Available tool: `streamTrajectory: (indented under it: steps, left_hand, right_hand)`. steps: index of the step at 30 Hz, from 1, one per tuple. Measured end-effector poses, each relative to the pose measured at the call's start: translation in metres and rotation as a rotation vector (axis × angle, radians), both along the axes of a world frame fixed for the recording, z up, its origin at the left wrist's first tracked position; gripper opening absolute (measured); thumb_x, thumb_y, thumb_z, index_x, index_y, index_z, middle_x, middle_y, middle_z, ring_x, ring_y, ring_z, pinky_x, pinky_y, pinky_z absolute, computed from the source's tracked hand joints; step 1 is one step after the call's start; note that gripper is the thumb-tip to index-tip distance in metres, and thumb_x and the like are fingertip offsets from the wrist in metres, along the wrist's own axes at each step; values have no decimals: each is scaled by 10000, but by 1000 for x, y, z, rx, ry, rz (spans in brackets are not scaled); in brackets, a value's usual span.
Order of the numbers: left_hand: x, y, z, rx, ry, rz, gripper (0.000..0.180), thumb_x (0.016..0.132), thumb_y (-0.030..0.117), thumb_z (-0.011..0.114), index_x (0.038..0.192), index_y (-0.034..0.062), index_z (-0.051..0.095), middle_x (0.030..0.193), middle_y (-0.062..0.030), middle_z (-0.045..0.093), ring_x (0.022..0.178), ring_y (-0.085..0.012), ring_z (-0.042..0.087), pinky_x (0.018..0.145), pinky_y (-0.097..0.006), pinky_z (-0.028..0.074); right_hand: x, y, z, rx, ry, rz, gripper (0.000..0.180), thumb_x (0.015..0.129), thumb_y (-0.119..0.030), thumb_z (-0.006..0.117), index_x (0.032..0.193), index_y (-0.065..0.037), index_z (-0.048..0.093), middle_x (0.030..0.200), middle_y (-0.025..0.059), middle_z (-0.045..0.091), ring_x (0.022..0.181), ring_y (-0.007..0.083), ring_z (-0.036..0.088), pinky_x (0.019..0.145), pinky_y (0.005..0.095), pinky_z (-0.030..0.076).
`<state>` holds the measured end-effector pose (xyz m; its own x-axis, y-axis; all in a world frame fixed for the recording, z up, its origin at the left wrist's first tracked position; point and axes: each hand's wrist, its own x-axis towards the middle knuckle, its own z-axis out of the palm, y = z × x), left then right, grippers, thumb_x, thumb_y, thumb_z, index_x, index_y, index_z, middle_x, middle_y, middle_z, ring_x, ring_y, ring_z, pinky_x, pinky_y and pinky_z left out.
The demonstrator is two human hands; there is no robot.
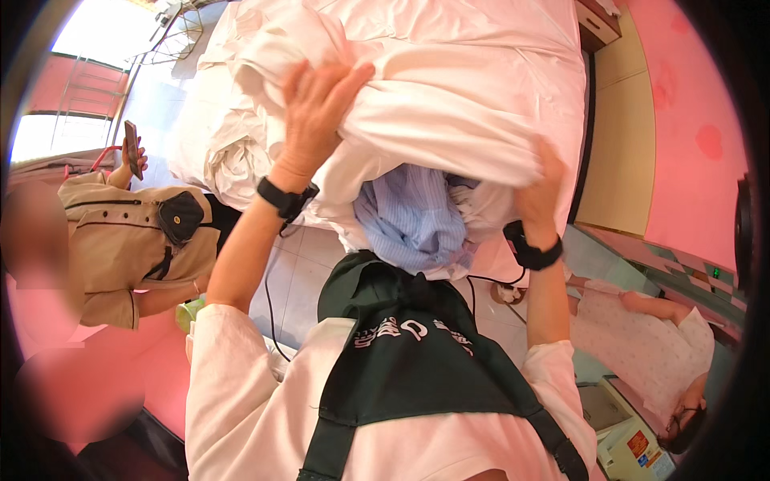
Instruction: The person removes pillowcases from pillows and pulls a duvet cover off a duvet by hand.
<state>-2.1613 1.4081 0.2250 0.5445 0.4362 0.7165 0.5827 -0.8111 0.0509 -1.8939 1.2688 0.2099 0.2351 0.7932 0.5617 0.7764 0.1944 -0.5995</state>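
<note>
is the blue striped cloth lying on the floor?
No. The blue striped cloth hangs under the white bedding that the left hand and right hand lift.

White duvet fills 12 o'clock; pale blue striped cloth under it at centre. Black bands sit on both wrists, white sleeves below. Dark green apron with white lettering at 6. Beige uniform with black pocket trim at 9. White floor tiles, pink wall at 3.

hands: 2 | wristbands: 2 | white duvet: 1 | striped cloth: 1 | phone: 1
</note>
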Motion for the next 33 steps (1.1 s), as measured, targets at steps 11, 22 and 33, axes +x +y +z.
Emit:
streamTrajectory:
  steps: [11,22,33]
  left_hand:
    - [-50,-113,-203,-1979,10,315,635,720,589,489,675,-34,603,643,-152,600,575,-234,585,524,-320,463]
    - [39,-86,-190,-1722,-1067,378,307,668,30,395,910,-66,557,808,-155,611,717,-230,573,644,-336,454]
    - [10,-112,-129,-1273,-273,-299,147,581,11,438,696,-68,483,664,-258,495,624,-364,499,585,-401,390]
  right_hand:
    - [-34,16,-116,-853,171,226,353,633,-333,604,791,-18,619,704,206,587,699,331,583,608,379,442]
    - [-52,56,-69,-452,-380,381,713,566,-105,673,1212,-46,378,1195,161,418,1103,328,385,928,377,314]
    - [-76,93,-187,-521,-597,463,405,729,-75,452,1134,-93,446,1107,128,484,1017,292,450,834,431,340]
